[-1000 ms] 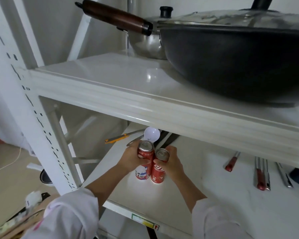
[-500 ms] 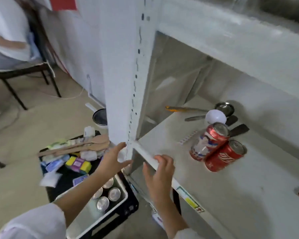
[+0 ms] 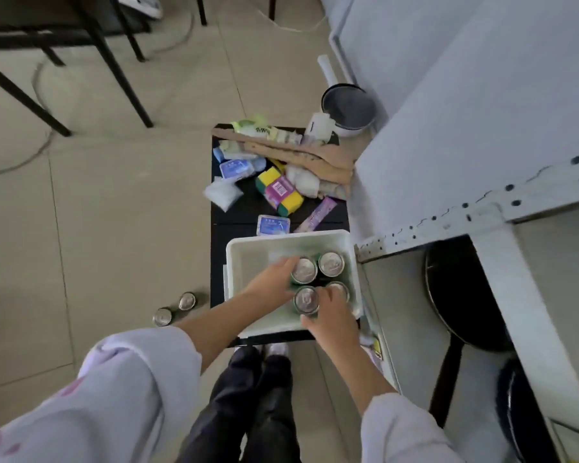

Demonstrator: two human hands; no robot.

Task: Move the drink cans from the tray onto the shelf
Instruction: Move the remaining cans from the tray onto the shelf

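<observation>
A white tray (image 3: 244, 262) sits on a black stand at my feet, beside the white shelf (image 3: 482, 135). Several silver-topped drink cans stand in its right half. My left hand (image 3: 269, 282) curls around the side of the far-left can (image 3: 304, 270). The fingers of my right hand (image 3: 331, 317) close around the near-left can (image 3: 306, 299) and partly cover the near-right can (image 3: 341, 289). A fourth can (image 3: 331, 263) stands untouched at the far right of the tray.
Two more cans (image 3: 174, 309) stand on the tiled floor left of the tray. Sponges (image 3: 279, 192), packets and wooden spatulas (image 3: 301, 155) clutter the black stand beyond it. A small pot (image 3: 348, 108) sits by the shelf. A black pan (image 3: 448, 295) lies under the shelf board; black table legs (image 3: 114, 61) stand far left.
The view has swung from the shelf down to the floor. Both hands left the two red cans on the shelf and have come down into the tray onto other cans.
</observation>
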